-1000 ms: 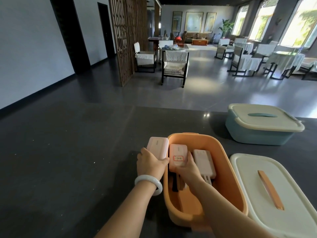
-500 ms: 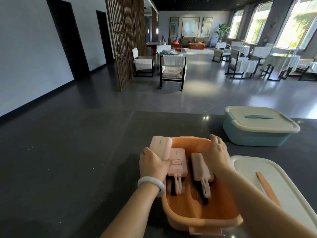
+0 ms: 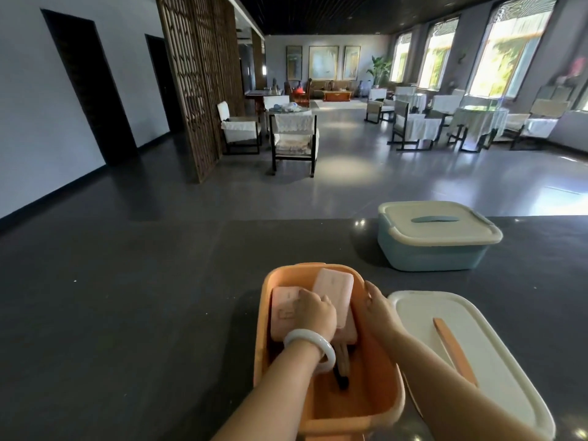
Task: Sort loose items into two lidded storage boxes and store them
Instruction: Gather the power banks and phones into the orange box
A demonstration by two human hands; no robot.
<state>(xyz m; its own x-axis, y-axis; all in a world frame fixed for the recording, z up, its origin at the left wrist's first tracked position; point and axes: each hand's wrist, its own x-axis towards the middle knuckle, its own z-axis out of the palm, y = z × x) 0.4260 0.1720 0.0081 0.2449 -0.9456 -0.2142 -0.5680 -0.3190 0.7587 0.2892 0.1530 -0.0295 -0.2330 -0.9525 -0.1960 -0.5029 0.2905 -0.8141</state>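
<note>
Dark table point(image 3: 127, 313) carries everything. Blue box point(image 3: 436, 249) sits far right with its lid on. Orange box point(image 3: 321, 418) is open at near centre, its cream lid point(image 3: 496, 361) flat on the table just to its right. Three pink packs inside the orange box: left pack point(image 3: 281, 313), tilted pack point(image 3: 334, 289) leaning across the middle, third mostly hidden. Left hand point(image 3: 313, 315), white bangle point(image 3: 310, 345) on the wrist, fingers curled on the tilted pack's near end. Right hand point(image 3: 378, 308) at the box's right wall; can't tell if it grips
</note>
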